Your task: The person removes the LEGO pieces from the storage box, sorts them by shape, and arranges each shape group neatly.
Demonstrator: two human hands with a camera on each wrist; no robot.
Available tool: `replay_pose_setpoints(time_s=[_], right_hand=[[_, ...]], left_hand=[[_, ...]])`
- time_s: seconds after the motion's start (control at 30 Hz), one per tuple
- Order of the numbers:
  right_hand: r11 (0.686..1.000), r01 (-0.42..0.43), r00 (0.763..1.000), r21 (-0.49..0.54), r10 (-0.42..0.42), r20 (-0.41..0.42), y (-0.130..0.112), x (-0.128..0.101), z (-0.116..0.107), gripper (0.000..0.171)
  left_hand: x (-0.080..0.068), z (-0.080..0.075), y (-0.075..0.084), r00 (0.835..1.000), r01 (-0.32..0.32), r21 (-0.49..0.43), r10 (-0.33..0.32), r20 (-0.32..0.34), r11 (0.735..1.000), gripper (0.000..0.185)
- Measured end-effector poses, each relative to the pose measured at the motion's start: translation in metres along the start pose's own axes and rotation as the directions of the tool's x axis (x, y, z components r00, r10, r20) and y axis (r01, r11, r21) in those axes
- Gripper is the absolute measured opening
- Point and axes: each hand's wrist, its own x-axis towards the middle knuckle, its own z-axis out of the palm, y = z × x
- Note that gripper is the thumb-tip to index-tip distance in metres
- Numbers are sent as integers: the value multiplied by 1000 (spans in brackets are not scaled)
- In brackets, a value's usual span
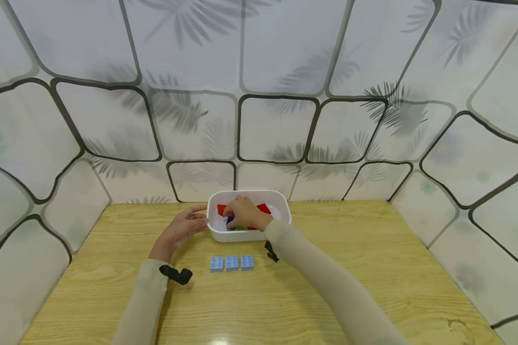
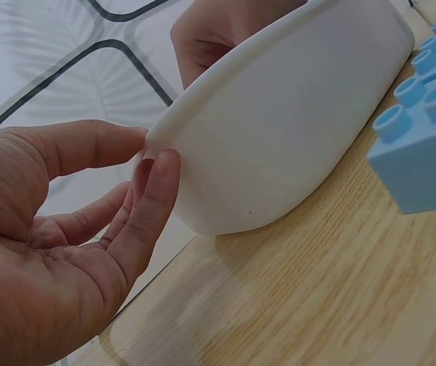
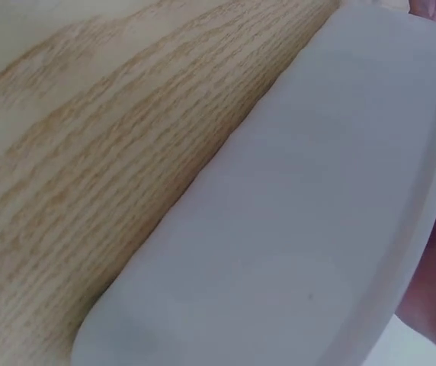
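A white plastic bin (image 1: 250,236) stands at the back of the table, with red pieces (image 1: 264,208), a dark blue piece (image 1: 230,220) and a green piece (image 1: 240,228) inside. My left hand (image 1: 184,228) touches the bin's left end, its fingertips (image 2: 168,162) against the rim and outer wall. Into the bin from the front right reaches my right hand (image 1: 245,212), fingers bent down over the dark blue piece. Whether they pinch anything is hidden; in the right wrist view the bin's wall (image 3: 279,198) covers most of that hand.
Three light blue toy building bricks (image 1: 231,262) sit in a row on the wooden table (image 1: 198,306), in front of the bin. A patterned curtain (image 1: 276,129) hangs behind the table and along both sides.
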Motion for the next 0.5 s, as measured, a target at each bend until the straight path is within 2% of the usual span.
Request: replay_pose_setpoints(time_s=[0.27, 0.4, 0.5], right_hand=[[997, 52, 998, 60, -54, 24, -2, 2, -2, 32], [995, 76, 997, 70, -76, -7, -3, -4, -6, 33], [990, 130, 991, 61, -127, -52, -2, -10, -9, 34]], left_hand=[[-1, 0, 1, 1000, 3, 0, -3, 7, 1000, 65], [-2, 0, 2, 1000, 6, 2, -6, 9, 1000, 65], [-2, 0, 1, 1000, 6, -3, -6, 6, 1000, 64]])
